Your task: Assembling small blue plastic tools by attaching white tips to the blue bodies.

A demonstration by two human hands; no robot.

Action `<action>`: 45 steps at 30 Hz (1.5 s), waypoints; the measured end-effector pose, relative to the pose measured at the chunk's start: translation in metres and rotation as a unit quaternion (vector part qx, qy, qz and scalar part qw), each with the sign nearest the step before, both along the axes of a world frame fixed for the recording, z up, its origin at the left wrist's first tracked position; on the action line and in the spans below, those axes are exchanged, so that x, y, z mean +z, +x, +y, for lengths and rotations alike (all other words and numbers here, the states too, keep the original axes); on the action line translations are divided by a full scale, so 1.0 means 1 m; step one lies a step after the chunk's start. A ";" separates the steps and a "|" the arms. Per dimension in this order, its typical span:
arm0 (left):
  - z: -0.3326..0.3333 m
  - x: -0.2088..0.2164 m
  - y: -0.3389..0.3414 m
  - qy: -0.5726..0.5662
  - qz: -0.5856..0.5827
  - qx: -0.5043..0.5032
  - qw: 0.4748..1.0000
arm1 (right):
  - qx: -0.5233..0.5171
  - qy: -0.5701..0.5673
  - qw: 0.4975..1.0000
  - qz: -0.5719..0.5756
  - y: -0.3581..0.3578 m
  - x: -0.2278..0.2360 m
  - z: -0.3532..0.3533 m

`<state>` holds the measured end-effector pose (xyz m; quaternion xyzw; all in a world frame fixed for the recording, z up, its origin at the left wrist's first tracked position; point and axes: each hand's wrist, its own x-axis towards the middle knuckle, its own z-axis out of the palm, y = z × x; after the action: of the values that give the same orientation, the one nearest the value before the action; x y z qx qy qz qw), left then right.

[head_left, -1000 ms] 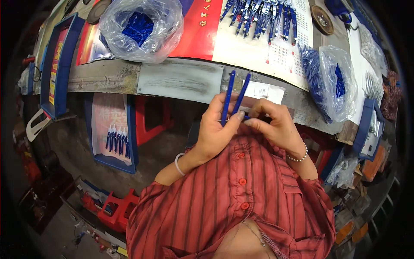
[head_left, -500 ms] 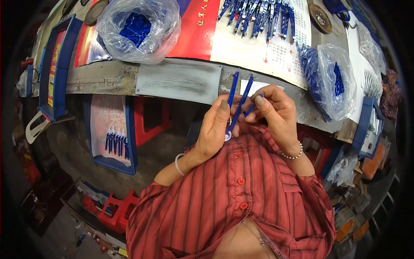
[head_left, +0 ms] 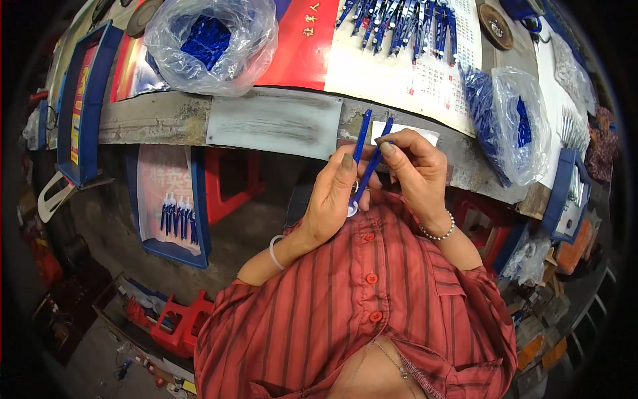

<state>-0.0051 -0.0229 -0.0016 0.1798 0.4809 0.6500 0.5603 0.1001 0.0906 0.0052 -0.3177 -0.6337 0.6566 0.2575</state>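
Note:
A blue two-legged drawing compass [head_left: 363, 137] points its legs away from me, and its pale round head [head_left: 352, 209] sits low in my grasp. My left hand [head_left: 330, 193] is closed around it near the head. My right hand [head_left: 417, 171] pinches with thumb and fingertips at the compass's right leg. Any small blue part between those fingertips is mostly hidden. Both hands are held in front of my striped red shirt, just off the bench edge.
On the bench lie a clear bag of blue parts [head_left: 207, 41], another such bag [head_left: 515, 126] and a row of blue compasses [head_left: 405, 26] on a printed sheet. A blue tray [head_left: 205, 199] with several compasses is lower left. Red stools [head_left: 183, 324] stand below.
My right hand has moved slightly left, bringing its pinched fingertips from beside the compass onto its right leg. The two legs now stand closer together. My left hand keeps its hold.

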 end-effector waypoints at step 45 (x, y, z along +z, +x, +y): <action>-0.055 -0.022 -0.061 -0.020 -0.117 0.027 0.993 | 0.300 0.373 0.867 -0.138 -0.307 -0.003 0.057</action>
<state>-0.0662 -0.0783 -0.0234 0.0781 0.4298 0.6717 0.5983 -0.2071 0.1481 0.0025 -0.0799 -0.9254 0.3662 0.0569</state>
